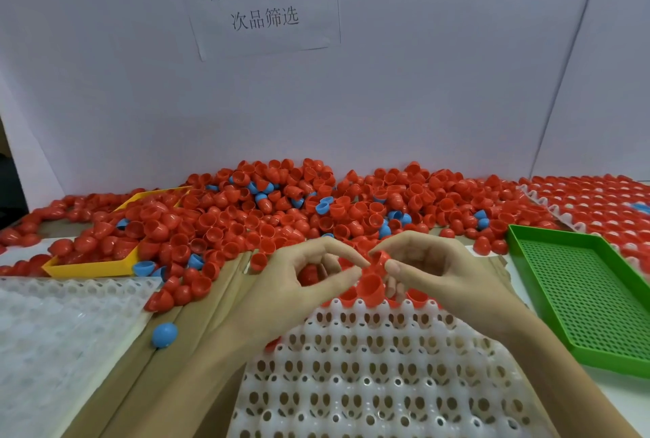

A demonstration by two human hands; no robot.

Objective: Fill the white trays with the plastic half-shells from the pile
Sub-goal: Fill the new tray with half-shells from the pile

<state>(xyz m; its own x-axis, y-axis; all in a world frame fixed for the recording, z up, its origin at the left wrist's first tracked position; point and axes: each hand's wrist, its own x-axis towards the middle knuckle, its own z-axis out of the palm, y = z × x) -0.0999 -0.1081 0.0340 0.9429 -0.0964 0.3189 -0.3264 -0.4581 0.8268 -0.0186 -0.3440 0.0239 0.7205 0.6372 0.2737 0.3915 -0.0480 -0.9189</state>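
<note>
Two bare hands, left hand and right hand, meet over the white moulded plastic tray, pinching red plastic half-shells from the heaped pile; seating them in the tray's far sockets likely comes next.

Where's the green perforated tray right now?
In the head view the green perforated tray lies on the person's right, beside the white tray being filled, just below the filled white tray at far right.

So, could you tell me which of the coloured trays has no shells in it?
The green tray on the right; its perforated floor is bare, while the yellow tray on the left holds red half-shells.
</note>
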